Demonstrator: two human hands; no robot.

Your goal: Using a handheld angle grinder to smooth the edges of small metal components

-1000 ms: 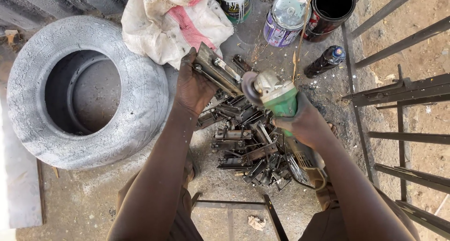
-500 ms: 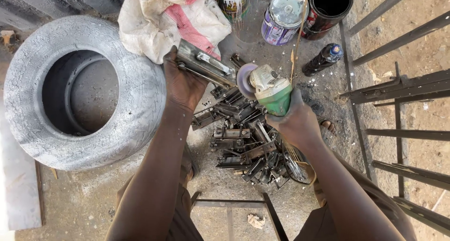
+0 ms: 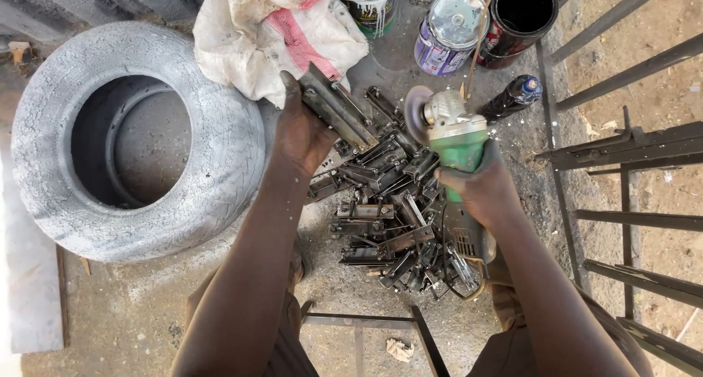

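My left hand (image 3: 304, 135) is clenched round a short length of steel channel (image 3: 338, 107), gripping its lower end; the piece slants up and to the right, its far end lifted over the scrap pile. My right hand (image 3: 480, 186) is wrapped tight on the green body of an angle grinder (image 3: 454, 139), fingers curled fully round it. Grinder's disc (image 3: 418, 113) faces the channel, just beside it; can't tell if they touch.

Below both hands: a heap of small cut steel brackets (image 3: 388, 223) on rough concrete ground (image 3: 132, 304), dusty and grey. Left of me lies a grey-painted tyre (image 3: 220, 172), flat on the ground. Above it a dirty white cloth w/ red stripes (image 3: 271, 32). Paint tins (image 3: 448, 31) and a black spray can (image 3: 512, 97) stand near the top. Metal gate bars (image 3: 630, 150) run along the right.

Both forearms reach fwd from the bottom edge, wrists angled in toward each other over the pile.
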